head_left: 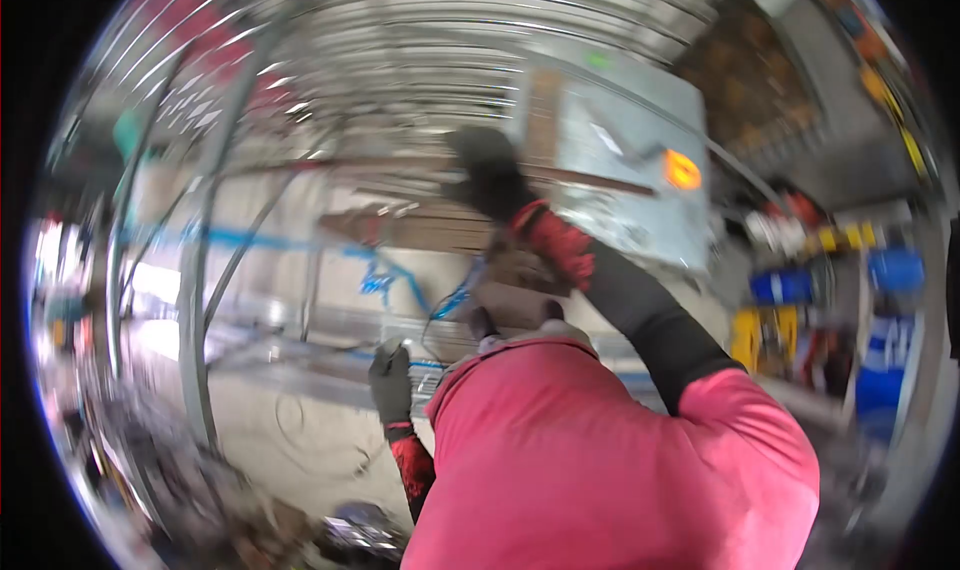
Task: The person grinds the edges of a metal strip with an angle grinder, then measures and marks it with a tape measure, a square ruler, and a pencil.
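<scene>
My right hand (490, 175), in a dark glove with a red cuff, reaches forward over the work area. A long, thin reddish-brown bar (600, 181) runs crosswise through it, and the fingers appear closed around the bar. Low on the left, beside my body, is my left hand (391, 382), gloved the same way. Its fingers are smeared by motion, and no held thing can be made out. Beyond the right hand lies a pale grey panel (625, 120) with an orange object (682, 170) on it.
Rows of shiny metal tubes (420, 30) span the far side. Upright metal posts (195, 300) stand at left. Blue strapping (400, 280) hangs near the middle. Blue bins (895, 270) and a yellow item (765, 338) are on the right. Much is blurred.
</scene>
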A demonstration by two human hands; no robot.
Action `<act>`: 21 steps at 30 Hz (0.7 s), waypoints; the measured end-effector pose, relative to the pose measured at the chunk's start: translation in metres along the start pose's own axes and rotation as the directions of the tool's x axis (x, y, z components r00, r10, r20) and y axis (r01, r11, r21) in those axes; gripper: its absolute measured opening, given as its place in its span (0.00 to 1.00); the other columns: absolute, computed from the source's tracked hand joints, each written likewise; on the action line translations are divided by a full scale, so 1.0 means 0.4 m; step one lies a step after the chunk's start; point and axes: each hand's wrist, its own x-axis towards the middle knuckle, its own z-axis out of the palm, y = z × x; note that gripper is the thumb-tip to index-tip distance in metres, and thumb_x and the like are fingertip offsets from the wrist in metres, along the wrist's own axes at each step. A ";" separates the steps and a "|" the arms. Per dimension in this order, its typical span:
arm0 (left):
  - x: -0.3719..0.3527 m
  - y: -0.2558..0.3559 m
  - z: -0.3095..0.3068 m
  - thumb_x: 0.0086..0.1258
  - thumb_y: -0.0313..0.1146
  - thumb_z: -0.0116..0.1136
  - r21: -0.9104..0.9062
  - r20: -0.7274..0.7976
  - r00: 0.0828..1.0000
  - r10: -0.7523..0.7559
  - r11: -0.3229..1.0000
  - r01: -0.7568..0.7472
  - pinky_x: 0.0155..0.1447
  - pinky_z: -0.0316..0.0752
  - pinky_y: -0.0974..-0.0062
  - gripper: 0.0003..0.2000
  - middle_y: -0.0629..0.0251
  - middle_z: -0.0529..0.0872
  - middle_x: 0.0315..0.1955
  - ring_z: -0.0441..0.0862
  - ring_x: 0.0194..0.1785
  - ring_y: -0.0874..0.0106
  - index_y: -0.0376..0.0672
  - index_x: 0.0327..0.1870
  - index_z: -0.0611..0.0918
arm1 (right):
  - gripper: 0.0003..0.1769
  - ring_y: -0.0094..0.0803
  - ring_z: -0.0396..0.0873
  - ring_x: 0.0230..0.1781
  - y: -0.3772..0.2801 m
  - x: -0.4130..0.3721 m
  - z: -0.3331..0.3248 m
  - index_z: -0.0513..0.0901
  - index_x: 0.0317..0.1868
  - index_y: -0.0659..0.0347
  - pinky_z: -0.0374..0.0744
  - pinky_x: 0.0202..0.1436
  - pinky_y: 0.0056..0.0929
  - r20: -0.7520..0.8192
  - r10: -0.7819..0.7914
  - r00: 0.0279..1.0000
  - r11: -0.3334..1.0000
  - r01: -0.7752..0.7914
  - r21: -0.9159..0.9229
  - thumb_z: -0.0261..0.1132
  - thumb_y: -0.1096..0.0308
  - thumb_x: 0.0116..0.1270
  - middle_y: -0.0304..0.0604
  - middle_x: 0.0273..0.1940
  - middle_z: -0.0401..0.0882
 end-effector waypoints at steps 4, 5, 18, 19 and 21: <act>0.067 0.002 0.037 0.79 0.33 0.65 -0.017 0.116 0.993 -0.016 1.000 0.018 0.48 0.73 0.75 0.10 0.73 0.85 0.38 0.77 0.41 0.78 0.36 0.51 0.89 | 0.32 0.55 0.80 0.64 -0.154 -0.046 -0.257 0.84 0.62 0.59 0.78 0.65 0.54 0.088 0.218 0.972 0.962 -0.230 0.149 0.80 0.52 0.62 0.52 0.58 0.83; 0.086 -0.003 0.041 0.79 0.33 0.65 -0.005 0.140 0.990 -0.015 1.000 0.016 0.48 0.73 0.75 0.10 0.73 0.85 0.38 0.77 0.41 0.78 0.36 0.51 0.89 | 0.29 0.55 0.82 0.60 -0.161 -0.076 -0.325 0.84 0.59 0.58 0.81 0.62 0.51 0.213 0.269 0.939 0.935 -0.308 0.176 0.81 0.53 0.62 0.51 0.55 0.84; 0.042 0.267 0.309 0.81 0.36 0.64 0.196 0.470 0.883 0.011 0.974 -0.117 0.40 0.73 0.77 0.12 0.73 0.87 0.31 0.79 0.34 0.81 0.38 0.54 0.92 | 0.26 0.53 0.87 0.55 0.235 -0.438 -0.788 0.82 0.64 0.65 0.85 0.57 0.47 -0.306 0.622 0.720 0.629 -0.693 -0.352 0.75 0.60 0.72 0.56 0.56 0.86; 0.027 0.266 0.333 0.80 0.36 0.65 0.160 0.490 0.869 0.070 0.973 -0.168 0.37 0.71 0.77 0.12 0.75 0.87 0.31 0.77 0.31 0.82 0.38 0.53 0.91 | 0.31 0.60 0.85 0.57 0.294 -0.440 -0.788 0.81 0.65 0.64 0.84 0.59 0.50 -0.320 0.570 0.757 0.668 -0.654 -0.356 0.77 0.55 0.69 0.59 0.56 0.85; -0.019 0.282 0.371 0.79 0.36 0.66 0.154 0.530 0.846 0.066 0.973 -0.173 0.36 0.72 0.77 0.11 0.76 0.87 0.31 0.76 0.31 0.82 0.39 0.53 0.91 | 0.34 0.60 0.84 0.59 0.393 -0.420 -0.781 0.81 0.67 0.64 0.82 0.61 0.54 -0.250 0.580 0.775 0.662 -0.627 -0.410 0.76 0.51 0.69 0.59 0.57 0.85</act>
